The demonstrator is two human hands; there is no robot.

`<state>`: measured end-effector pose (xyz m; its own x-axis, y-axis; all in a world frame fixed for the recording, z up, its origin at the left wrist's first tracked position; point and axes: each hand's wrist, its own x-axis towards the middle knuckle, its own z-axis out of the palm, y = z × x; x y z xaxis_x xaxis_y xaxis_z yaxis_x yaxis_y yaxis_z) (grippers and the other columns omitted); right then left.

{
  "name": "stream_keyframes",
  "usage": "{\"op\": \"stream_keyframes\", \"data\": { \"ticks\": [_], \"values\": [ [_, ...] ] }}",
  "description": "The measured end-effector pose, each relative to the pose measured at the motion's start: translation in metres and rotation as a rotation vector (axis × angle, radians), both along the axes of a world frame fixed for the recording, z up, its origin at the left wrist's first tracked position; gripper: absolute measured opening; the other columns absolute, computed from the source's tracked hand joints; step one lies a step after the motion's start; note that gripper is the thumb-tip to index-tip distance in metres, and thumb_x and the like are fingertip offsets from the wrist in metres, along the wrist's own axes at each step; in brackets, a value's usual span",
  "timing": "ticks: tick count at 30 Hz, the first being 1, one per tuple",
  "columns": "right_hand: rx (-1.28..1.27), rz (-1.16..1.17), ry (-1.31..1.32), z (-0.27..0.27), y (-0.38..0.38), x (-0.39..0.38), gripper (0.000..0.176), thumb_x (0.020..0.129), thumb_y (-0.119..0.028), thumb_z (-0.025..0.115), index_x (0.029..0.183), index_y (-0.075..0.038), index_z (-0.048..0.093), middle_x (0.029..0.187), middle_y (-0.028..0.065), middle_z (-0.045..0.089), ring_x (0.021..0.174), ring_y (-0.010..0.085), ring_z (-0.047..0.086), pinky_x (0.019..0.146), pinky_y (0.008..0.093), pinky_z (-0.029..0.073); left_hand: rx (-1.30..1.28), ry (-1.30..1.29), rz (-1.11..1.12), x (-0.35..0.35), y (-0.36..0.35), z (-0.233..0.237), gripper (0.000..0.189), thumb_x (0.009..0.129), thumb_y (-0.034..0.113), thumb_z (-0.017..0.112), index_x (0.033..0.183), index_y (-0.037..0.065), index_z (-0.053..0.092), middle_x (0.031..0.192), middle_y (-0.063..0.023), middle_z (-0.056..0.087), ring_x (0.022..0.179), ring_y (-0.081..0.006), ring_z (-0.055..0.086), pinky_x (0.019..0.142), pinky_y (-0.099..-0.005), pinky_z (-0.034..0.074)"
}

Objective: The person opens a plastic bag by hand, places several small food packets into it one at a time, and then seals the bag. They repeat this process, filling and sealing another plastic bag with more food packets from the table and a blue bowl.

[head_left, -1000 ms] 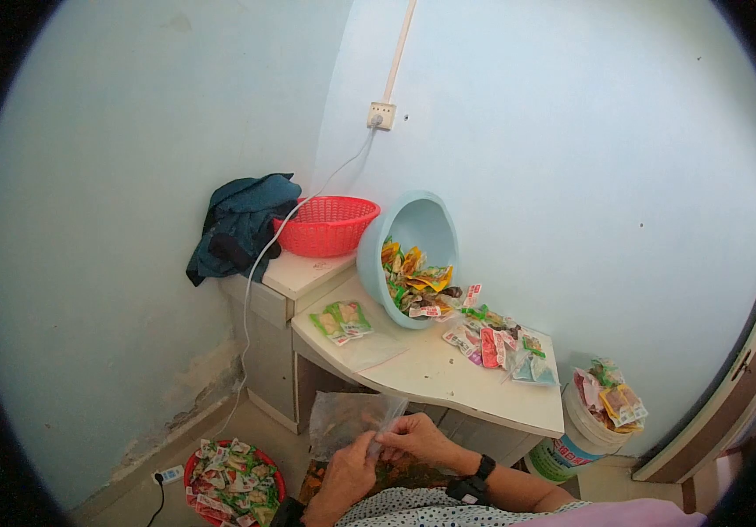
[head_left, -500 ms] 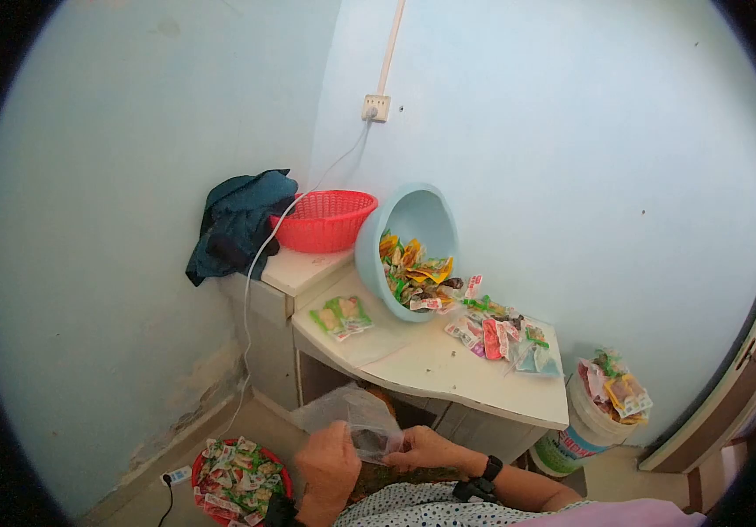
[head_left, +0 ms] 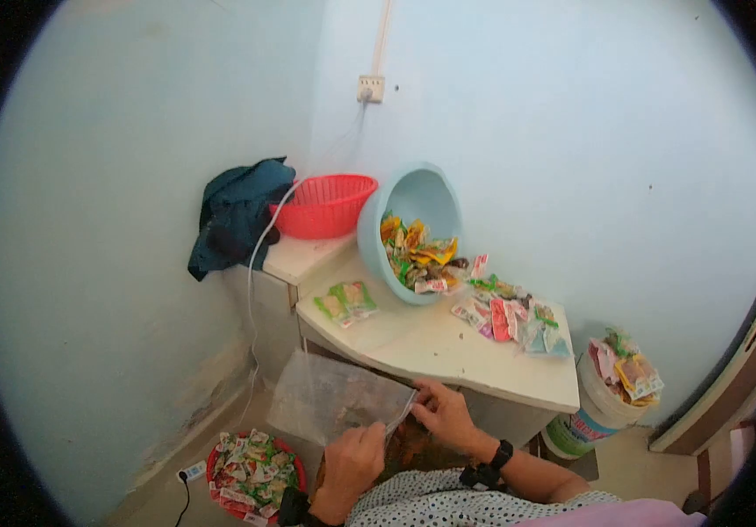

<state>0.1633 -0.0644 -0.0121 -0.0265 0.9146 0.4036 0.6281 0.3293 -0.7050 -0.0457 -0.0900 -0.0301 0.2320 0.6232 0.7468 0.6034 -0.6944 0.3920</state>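
Observation:
A clear plastic zip bag [head_left: 330, 397] stretches between my hands in front of the desk, its mouth edge toward me. My left hand [head_left: 353, 461] is closed on the near part of that edge. At the far end of the same edge, the fingers of my right hand [head_left: 441, 413] pinch the bag. The bag looks flat, and I cannot make out anything inside it. Just beyond my hands is the white desk [head_left: 404, 347], with two green snack packets [head_left: 346, 303] lying on its left side.
On the desk a tilted light-blue basin [head_left: 369, 237] spills small snack packets [head_left: 505, 316] to the right. A red basket [head_left: 325, 211] and dark cloth [head_left: 242, 215] sit at the back left. A red basin of packets [head_left: 255, 474] and a filled white bucket [head_left: 582, 422] stand on the floor.
The bag has gone from bunched up to spread flat, with its edge drawn out between my hands. My right hand has moved up and to the right; the view has tilted slightly down.

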Motion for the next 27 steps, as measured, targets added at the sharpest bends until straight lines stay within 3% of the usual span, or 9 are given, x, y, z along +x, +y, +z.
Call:
{"op": "stream_keyframes", "data": {
  "ticks": [4,6,8,11,14,20,25,27],
  "values": [
    [0.091,0.048,-0.052,0.009,-0.003,0.001,0.039,0.082,-0.008,0.07,0.12,-0.004,0.061,0.096,0.0154,0.067,0.068,0.0252,0.065,0.064,0.0333,0.053,-0.01,0.018,-0.029,0.001,0.002,0.003,0.009,0.081,0.008,0.065,0.089,0.005,0.065,0.073,-0.0124,0.065,0.061,-0.0314,0.063,0.054,-0.0409,0.05],
    [0.224,0.104,-0.153,0.0,0.002,0.009,0.021,0.084,-0.008,0.065,0.104,-0.002,0.066,0.093,0.0183,0.068,0.078,0.0346,0.066,0.069,0.0378,0.054,-0.023,0.008,-0.037,0.0,0.0,0.005,0.007,0.083,0.008,0.065,0.089,0.004,0.065,0.073,-0.013,0.065,0.061,-0.0316,0.063,0.053,-0.0405,0.049],
    [0.256,0.089,-0.095,-0.007,0.003,0.01,0.013,0.082,-0.007,0.068,0.093,0.0,0.068,0.08,0.0175,0.066,0.069,0.0272,0.066,0.06,0.0324,0.051,-0.059,0.019,-0.031,0.002,0.0,0.011,0.007,0.084,0.008,0.066,0.089,0.004,0.066,0.073,-0.0137,0.065,0.061,-0.0316,0.063,0.053,-0.0398,0.049],
    [0.225,0.049,-0.065,-0.005,0.0,0.01,0.008,0.082,-0.006,0.067,0.084,0.002,0.068,0.074,0.0172,0.065,0.062,0.0273,0.065,0.055,0.033,0.05,-0.07,-0.067,-0.049,0.008,0.002,0.01,0.008,0.085,0.009,0.066,0.088,0.002,0.066,0.072,-0.0144,0.064,0.062,-0.0321,0.063,0.053,-0.0377,0.048],
    [0.127,0.077,-0.196,-0.007,-0.003,0.014,0.01,0.08,-0.013,0.067,0.081,-0.003,0.068,0.076,0.0151,0.066,0.069,0.0338,0.065,0.06,0.0409,0.052,-0.114,-0.063,-0.039,0.012,0.0,0.011,0.009,0.085,0.009,0.067,0.088,0.001,0.065,0.072,-0.0145,0.064,0.061,-0.0318,0.062,0.054,-0.0373,0.048],
    [0.147,0.078,-0.203,-0.007,-0.006,0.017,0.013,0.079,-0.016,0.069,0.082,-0.004,0.067,0.077,0.0141,0.066,0.071,0.0333,0.066,0.063,0.0413,0.053,-0.049,-0.106,-0.001,0.015,0.005,0.008,0.009,0.084,0.006,0.067,0.093,0.002,0.066,0.074,-0.0146,0.063,0.06,-0.0306,0.06,0.053,-0.0373,0.047],
    [0.27,0.015,-0.184,-0.022,-0.003,0.023,0.02,0.078,-0.017,0.071,0.067,-0.003,0.061,0.063,0.0135,0.058,0.056,0.0329,0.059,0.052,0.0423,0.046,-0.064,0.01,0.023,0.023,-0.002,0.025,0.012,0.083,0.005,0.068,0.095,0.003,0.068,0.074,-0.0138,0.061,0.061,-0.0304,0.06,0.053,-0.0375,0.047],
    [0.157,-0.002,-0.151,-0.018,-0.006,0.026,0.025,0.08,-0.023,0.068,0.066,-0.004,0.061,0.064,0.0161,0.06,0.061,0.0366,0.061,0.057,0.0466,0.048,-0.066,0.057,-0.011,0.027,-0.001,0.028,0.013,0.083,0.006,0.069,0.095,0.003,0.068,0.074,-0.0133,0.061,0.061,-0.0303,0.061,0.053,-0.0374,0.047]
  ]
}}
